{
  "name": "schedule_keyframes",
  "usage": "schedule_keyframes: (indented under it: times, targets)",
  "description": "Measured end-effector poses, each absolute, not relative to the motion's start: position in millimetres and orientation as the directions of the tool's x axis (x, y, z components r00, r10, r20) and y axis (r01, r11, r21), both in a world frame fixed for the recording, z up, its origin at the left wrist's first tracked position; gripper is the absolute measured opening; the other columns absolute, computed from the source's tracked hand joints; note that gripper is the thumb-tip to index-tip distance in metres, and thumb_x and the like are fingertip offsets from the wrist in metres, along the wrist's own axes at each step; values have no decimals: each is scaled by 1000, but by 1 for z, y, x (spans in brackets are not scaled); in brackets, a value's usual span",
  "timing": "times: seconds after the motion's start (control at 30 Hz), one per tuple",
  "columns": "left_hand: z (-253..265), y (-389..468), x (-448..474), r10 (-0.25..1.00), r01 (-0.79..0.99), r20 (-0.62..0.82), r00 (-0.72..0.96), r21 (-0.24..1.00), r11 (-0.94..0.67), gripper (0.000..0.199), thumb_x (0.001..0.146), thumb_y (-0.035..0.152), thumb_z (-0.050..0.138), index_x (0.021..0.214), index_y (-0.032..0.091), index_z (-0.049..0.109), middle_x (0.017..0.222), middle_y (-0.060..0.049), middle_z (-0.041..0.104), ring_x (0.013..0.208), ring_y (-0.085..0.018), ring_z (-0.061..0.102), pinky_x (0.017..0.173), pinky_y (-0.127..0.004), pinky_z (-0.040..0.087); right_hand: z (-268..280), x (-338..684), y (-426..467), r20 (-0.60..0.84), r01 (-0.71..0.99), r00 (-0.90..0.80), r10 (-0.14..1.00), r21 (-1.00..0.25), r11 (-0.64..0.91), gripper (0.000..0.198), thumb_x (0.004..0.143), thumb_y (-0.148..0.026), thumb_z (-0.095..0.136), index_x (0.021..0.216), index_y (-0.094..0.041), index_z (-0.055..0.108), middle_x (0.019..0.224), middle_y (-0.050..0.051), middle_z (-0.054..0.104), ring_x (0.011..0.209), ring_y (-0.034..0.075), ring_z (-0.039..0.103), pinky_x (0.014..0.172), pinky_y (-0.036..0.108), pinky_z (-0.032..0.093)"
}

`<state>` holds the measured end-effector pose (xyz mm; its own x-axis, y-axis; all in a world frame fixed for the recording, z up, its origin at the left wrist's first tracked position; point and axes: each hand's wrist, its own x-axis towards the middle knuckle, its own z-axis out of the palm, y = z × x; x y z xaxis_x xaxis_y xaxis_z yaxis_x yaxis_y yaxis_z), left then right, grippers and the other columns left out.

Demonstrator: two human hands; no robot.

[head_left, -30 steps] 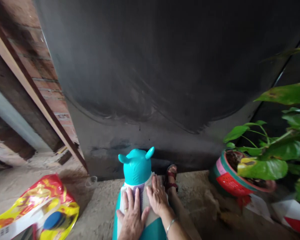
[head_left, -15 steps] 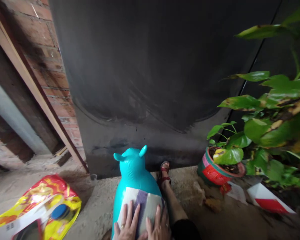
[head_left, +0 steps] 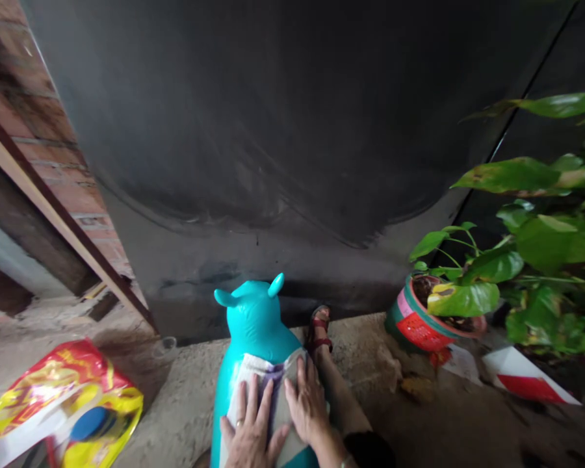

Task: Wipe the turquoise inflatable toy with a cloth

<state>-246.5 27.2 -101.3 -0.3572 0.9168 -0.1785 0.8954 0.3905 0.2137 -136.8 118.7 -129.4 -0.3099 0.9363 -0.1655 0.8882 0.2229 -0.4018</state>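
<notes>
A turquoise inflatable animal toy point(head_left: 253, 322) with two small ears stands upright at the bottom middle of the head view. Over its back lies a white and purple cloth point(head_left: 286, 434). My left hand point(head_left: 251, 422) rests flat on the cloth, fingers spread, a ring on one finger. Beside it my right hand point(head_left: 306, 400) lies on the cloth's right part, its fingers stretched out and apart. The cloth is rumpled near its upper edge. The toy's lower part is cut off by the frame.
A dark panel point(head_left: 283, 143) rises behind the toy. On the right stands a potted plant point(head_left: 422, 322); a sandalled foot point(head_left: 320, 328) is between. A red and yellow bag point(head_left: 68, 377) and a blue cap point(head_left: 91, 422) lie left. A wooden post point(head_left: 63, 214) leans by bricks.
My right hand has slid up and forward on the toy's back, and the cloth has bunched between the hands. Its lower edge has lifted, baring turquoise. The view has shifted slightly.
</notes>
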Motion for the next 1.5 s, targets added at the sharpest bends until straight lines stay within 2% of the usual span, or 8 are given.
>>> schedule_keyframes:
  times: [0.17, 0.37, 0.6, 0.77, 0.87, 0.97, 1.3, 1.5]
  targets:
    - [-103, 54, -253, 921, 912, -94, -379, 134, 389, 59, 94, 47, 34, 147, 33, 12, 161, -4, 0, 146, -34, -16, 105, -68, 30, -111, -159, 161, -197, 871, -317, 928, -448, 203, 60, 99, -51, 27, 151, -21, 26, 157, 11, 27, 142, 29, 31, 111, 46, 38]
    - [-106, 48, -267, 927, 904, -104, -361, 206, 375, 57, 95, 46, 34, 147, 31, 15, 161, -6, 0, 145, -33, -17, 107, -72, 26, -95, -158, 125, -181, 896, -226, 957, -425, 131, 62, 99, -50, 29, 149, -12, 32, 147, 24, 39, 133, 35, 43, 101, 50, 46]
    - [-102, 17, -271, 958, 907, -123, -258, 310, 284, 49, 98, 37, 26, 146, 32, 17, 160, -1, 3, 147, -26, -9, 117, -65, 15, -110, -139, 37, -105, 951, -68, 992, -309, 32, 68, 94, -55, 41, 151, -19, 29, 152, 23, 31, 135, 41, 40, 95, 57, 48]
    - [-118, -23, -258, 952, 906, -124, -281, 291, 306, 49, 96, 31, 25, 145, 31, 19, 159, 1, 10, 148, -25, 0, 119, -60, 18, -146, -133, -9, 15, 932, 16, 1000, -361, -9, 78, 85, -69, 46, 144, -18, 43, 151, 22, 34, 135, 45, 38, 96, 60, 47]
    - [-124, -35, -253, 940, 898, -165, -300, 283, 336, 50, 95, 29, 25, 145, 30, 20, 158, 1, 10, 148, -25, 3, 119, -59, 20, -159, -130, -16, -4, 928, 8, 1000, -372, -8, 86, 80, -72, 52, 141, -12, 48, 149, 25, 35, 135, 48, 36, 105, 60, 39]
    - [-126, -29, -253, 934, 881, -168, -315, 314, 354, 49, 96, 32, 24, 145, 33, 22, 158, 3, 10, 148, -25, 3, 118, -62, 17, -156, -130, 0, -76, 926, 39, 996, -372, -65, 82, 83, -71, 47, 146, -18, 41, 150, 24, 34, 135, 48, 35, 99, 65, 41]
    - [-132, 26, -287, 889, 692, -111, -444, 587, 419, 57, 96, 50, 9, 148, 32, 22, 161, 3, 4, 149, -20, -8, 117, -67, 4, -115, -174, 100, -104, 877, -250, 963, -445, 180, 73, 91, -68, 34, 151, -27, 27, 158, 18, 17, 143, 43, 18, 105, 70, 30]
    - [-137, 31, -294, 883, 694, -41, -467, 602, 395, 68, 93, 53, 2, 148, 23, 27, 161, 1, 7, 148, -17, -8, 120, -60, 5, -93, -181, 99, -109, 853, -243, 964, -497, 159, 76, 90, -72, 34, 151, -27, 26, 158, 20, 16, 143, 45, 16, 105, 73, 25]
